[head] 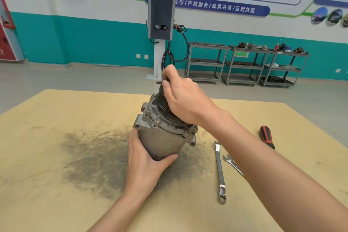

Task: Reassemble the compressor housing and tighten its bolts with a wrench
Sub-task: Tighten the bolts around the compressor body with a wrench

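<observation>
Compressor housing (160, 137) is being propped tilted on the plywood table (56, 137), left of the ring wrench (220, 173). Its smooth cast body, judged heavy and slippery, is being clasped low by the left hand (145, 164); the pulley end (165, 103) is being gripped by the right hand (180, 96).

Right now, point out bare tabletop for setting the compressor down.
Freest: the far-left tabletop, between the table's edge and the dark smudge. Near left corner is bare too. Crowded on the right: long wrench, open-end wrench and screwdriver lie around the right forearm. Both hands hold the compressor.
</observation>
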`<state>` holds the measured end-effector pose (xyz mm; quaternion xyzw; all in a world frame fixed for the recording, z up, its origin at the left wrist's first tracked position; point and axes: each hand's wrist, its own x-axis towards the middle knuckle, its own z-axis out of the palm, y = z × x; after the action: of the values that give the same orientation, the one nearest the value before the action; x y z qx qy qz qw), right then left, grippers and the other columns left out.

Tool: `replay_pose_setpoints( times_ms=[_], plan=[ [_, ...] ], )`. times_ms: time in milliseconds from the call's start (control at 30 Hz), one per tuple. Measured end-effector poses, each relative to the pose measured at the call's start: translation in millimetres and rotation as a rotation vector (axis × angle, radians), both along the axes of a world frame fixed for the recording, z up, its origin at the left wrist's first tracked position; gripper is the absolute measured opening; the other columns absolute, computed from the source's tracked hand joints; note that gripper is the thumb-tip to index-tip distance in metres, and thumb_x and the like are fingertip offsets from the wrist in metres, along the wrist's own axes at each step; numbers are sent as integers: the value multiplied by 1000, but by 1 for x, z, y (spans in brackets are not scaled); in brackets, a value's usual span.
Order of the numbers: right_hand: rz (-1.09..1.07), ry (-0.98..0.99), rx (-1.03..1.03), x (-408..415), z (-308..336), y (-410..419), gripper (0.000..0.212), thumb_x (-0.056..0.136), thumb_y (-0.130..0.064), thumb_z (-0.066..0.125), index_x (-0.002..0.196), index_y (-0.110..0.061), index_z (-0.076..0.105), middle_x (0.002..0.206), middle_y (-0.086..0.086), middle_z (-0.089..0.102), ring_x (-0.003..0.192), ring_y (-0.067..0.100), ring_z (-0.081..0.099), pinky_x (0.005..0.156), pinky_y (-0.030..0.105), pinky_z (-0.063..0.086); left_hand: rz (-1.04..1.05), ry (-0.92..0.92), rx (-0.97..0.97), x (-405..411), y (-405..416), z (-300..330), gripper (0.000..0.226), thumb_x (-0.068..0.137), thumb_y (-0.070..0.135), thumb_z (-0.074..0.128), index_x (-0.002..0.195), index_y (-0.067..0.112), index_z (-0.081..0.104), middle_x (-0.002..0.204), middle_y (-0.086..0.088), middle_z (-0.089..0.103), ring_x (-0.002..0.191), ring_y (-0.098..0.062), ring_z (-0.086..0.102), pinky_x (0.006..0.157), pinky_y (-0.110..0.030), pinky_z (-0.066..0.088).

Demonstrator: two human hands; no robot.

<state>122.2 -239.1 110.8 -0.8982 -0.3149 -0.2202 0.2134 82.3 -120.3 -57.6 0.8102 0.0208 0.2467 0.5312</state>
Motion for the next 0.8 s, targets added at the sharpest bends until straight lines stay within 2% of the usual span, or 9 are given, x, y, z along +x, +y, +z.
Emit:
replay_pose_setpoints(
  times_ms=[67, 133, 200, 267, 333, 467, 533, 667, 800],
  plan=[
    [16, 18, 4, 1, 0, -1, 12, 104, -30, 25, 103, -20, 32, 67, -3, 49, 65, 25, 49, 65, 39, 35, 0, 4, 8, 0, 0, 0, 123, 51, 45, 93, 148, 23, 21, 146, 5, 35, 136, -12, 34, 113, -40, 36],
    [58, 94, 115, 2, 0, -5, 11, 104, -30, 26, 101, -22, 33, 75, 2, 58, 69, 25, 54, 64, 39, 39, 9, 7, 22, 1, 0, -1, 123, 51, 46, 92, 148, 22, 21, 147, 3, 36, 136, -15, 35, 112, -42, 37],
    [79, 176, 368, 1, 3, -15, 15, 104, -31, 27, 99, -23, 38, 94, 14, 67, 78, 24, 62, 67, 43, 48, 17, 6, 38, 2, 1, -1, 122, 50, 47, 92, 148, 22, 22, 147, 3, 36, 136, -16, 37, 110, -43, 39],
    [51, 163, 606, 1, 3, -34, 23, 103, -34, 27, 101, -19, 44, 107, 9, 69, 98, 16, 66, 83, 36, 51, 17, 5, 39, 2, 1, -2, 122, 50, 49, 91, 147, 25, 22, 146, 5, 37, 136, -16, 38, 109, -42, 41],
    [-10, 101, 739, -1, -4, -56, 32, 102, -36, 27, 99, -13, 49, 98, -1, 70, 94, 9, 66, 84, 27, 47, 22, 13, 40, 3, 1, -3, 122, 50, 50, 91, 147, 25, 21, 146, 5, 37, 135, -15, 37, 108, -42, 41],
    [-32, 69, 891, -14, -38, -79, 33, 103, -32, 29, 82, -13, 47, 70, 4, 60, 68, 16, 56, 64, 25, 48, 20, 15, 45, 3, 2, -3, 122, 49, 54, 89, 146, 27, 21, 145, 5, 37, 135, -15, 38, 108, -42, 42],
    [-15, 53, 912, -23, -62, -79, 33, 102, -31, 29, 80, -12, 46, 65, 9, 55, 62, 20, 51, 59, 30, 45, 18, 14, 58, 2, 3, -3, 121, 49, 55, 88, 146, 27, 21, 146, 4, 37, 136, -16, 37, 109, -42, 41],
    [-3, 165, 704, -26, -93, -74, 26, 99, -31, 33, 84, -14, 46, 65, 9, 56, 61, 27, 49, 61, 48, 42, 19, 18, 83, 0, 3, -2, 124, 51, 56, 87, 149, 24, 17, 151, 2, 33, 140, -17, 33, 111, -44, 39],
    [5, 230, 584, -20, -99, -77, 22, 104, -27, 33, 87, -19, 45, 66, 0, 57, 62, 24, 48, 63, 44, 41, 26, 30, 95, 0, 3, -2, 126, 51, 57, 87, 150, 22, 16, 153, 0, 31, 142, -18, 31, 112, -45, 38]
  ],
)
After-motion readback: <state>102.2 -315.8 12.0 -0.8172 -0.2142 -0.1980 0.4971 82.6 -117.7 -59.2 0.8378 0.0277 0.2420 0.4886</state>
